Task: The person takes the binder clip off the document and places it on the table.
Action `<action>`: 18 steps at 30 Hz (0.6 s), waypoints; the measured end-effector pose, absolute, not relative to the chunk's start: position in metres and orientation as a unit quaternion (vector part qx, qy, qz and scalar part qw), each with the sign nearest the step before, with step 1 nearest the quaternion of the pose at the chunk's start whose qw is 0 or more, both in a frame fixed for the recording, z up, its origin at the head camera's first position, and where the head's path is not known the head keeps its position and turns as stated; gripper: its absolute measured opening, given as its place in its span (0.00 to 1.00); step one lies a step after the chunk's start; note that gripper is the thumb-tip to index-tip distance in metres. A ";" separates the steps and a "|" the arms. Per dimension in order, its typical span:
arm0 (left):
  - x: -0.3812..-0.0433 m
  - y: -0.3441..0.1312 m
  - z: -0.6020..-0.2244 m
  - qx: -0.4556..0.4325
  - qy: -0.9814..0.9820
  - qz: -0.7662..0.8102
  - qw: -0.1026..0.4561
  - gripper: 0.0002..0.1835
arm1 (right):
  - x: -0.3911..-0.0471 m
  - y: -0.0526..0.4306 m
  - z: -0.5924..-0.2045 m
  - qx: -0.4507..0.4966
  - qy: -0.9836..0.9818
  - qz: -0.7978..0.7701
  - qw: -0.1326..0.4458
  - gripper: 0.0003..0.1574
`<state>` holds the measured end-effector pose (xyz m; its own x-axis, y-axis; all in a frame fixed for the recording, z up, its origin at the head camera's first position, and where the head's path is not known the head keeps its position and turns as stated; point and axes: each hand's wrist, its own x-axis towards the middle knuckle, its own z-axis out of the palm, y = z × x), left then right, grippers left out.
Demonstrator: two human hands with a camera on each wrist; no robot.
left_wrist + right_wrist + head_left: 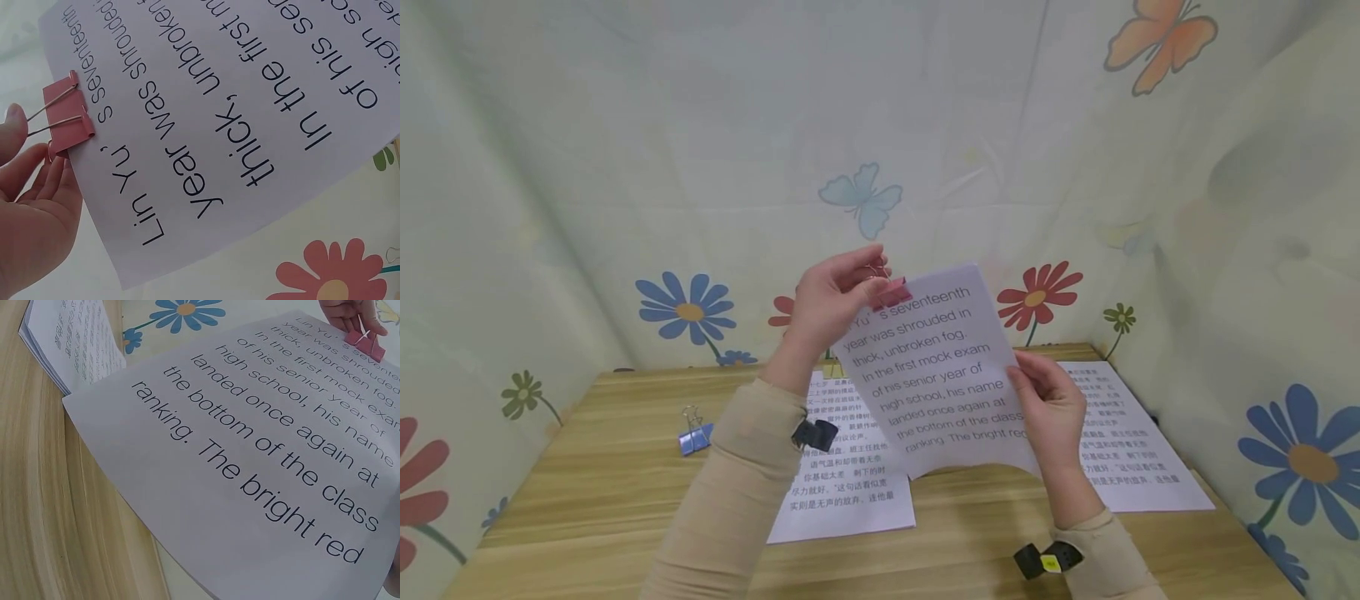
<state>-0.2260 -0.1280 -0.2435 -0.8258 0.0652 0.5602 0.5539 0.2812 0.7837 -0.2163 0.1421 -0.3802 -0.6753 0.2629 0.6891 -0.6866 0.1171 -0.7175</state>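
My left hand [827, 300] pinches the wire handles of a pink binder clip [67, 112] between thumb and fingers. The clip's body sits over the top edge of white paper [936, 375] with large English print, near its upper left corner. Held up above the table, the paper tilts and bows along its lower edge. On its right side, near the lower corner, my right hand [1052, 408] grips it with the thumb in front and other fingers behind. In the right wrist view the lower half of the printed side [206, 456] shows.
Sheets with Chinese print [850, 512] lie on the wooden table [587, 492] below the raised paper. More Chinese-printed sheets [1157, 483] lie at the right. A blue binder clip [696, 439] stands at the left. Behind hangs a flowered, butterfly-patterned curtain [715, 192].
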 end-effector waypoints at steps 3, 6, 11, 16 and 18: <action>-0.225 -0.126 -0.243 -0.193 -0.776 -0.556 0.227 0.24 | -0.217 0.143 -0.381 0.161 -0.655 0.640 0.368 0.11; -0.223 -0.126 -0.242 -0.186 -0.774 -0.554 0.242 0.24 | -0.218 0.146 -0.382 0.155 -0.664 0.630 0.370 0.12; -0.222 -0.130 -0.241 -0.174 -0.754 -0.573 0.268 0.23 | -0.222 0.152 -0.385 0.133 -0.677 0.624 0.366 0.13; -0.222 -0.133 -0.242 -0.166 -0.737 -0.593 0.279 0.23 | -0.223 0.154 -0.384 0.114 -0.678 0.637 0.349 0.13; -0.222 -0.134 -0.243 -0.165 -0.727 -0.604 0.283 0.23 | -0.223 0.154 -0.383 0.114 -0.677 0.639 0.346 0.13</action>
